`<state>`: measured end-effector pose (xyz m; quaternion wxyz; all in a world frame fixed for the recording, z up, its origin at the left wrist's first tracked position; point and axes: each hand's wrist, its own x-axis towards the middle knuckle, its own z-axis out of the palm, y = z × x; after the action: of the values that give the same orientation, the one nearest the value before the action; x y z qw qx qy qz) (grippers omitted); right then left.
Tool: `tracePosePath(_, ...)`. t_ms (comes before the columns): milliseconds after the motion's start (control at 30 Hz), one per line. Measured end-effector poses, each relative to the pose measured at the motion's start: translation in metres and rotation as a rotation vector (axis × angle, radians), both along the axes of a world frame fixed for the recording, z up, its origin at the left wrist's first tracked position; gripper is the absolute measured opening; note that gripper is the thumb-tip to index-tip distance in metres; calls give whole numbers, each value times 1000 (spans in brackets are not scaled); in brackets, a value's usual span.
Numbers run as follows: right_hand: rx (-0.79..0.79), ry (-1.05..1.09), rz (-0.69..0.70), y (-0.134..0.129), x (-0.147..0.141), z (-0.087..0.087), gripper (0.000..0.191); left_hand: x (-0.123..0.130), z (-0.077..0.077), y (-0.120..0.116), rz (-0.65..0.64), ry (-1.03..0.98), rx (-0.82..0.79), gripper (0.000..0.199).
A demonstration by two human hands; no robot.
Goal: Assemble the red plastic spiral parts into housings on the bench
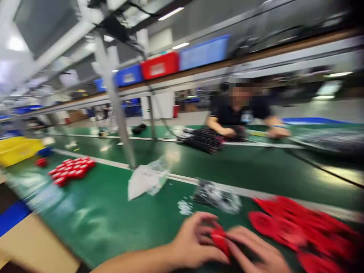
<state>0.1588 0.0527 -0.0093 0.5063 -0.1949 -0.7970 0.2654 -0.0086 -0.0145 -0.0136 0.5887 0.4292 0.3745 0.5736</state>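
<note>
Close in front of me, my left hand (196,240) curls its fingers round a small red plastic part (219,239). My right hand (256,248) presses its fingertips against the same part from the other side; motion blur hides its exact shape. Just right of my hands lies a heap of flat red rounded parts (307,227). Beyond my hands are a clear bag with dark pieces (217,195) and a small scatter of white bits (184,206).
A white plastic bag (148,178) lies at mid-table. Several red round parts with white tops (71,170) stand grouped at left, near a yellow bin (19,149). A metal post (115,94) rises from the bench. Across it, a co-worker (239,110) sits by black rods (201,139).
</note>
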Motion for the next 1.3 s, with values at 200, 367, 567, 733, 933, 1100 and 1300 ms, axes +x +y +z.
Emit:
tracePosePath(200,-56,14,40,10,16,9,18,-14,8,20,-81,6,-54,52)
tracePosePath(367,-75,89,23,11,15,8,18,-11,9,20,-110,28,-79,51)
tracePosePath(567,-67,96,66,11,17,4,18,-11,10,21,-132,43,-62,50)
tracePosePath(733,-51,97,68,11,17,4,15,-10,15,20,-138,62,-32,43)
tracePosePath(933,-29,97,74,8,14,4,12,-13,13,18,-90,127,-2,41)
tracePosePath(1100,84,53,77,7,14,0,11,-15,8,15,-102,155,-23,42)
tracePosePath(1300,146,-153,41,10,22,9,17,-14,9,15,-144,372,-30,41)
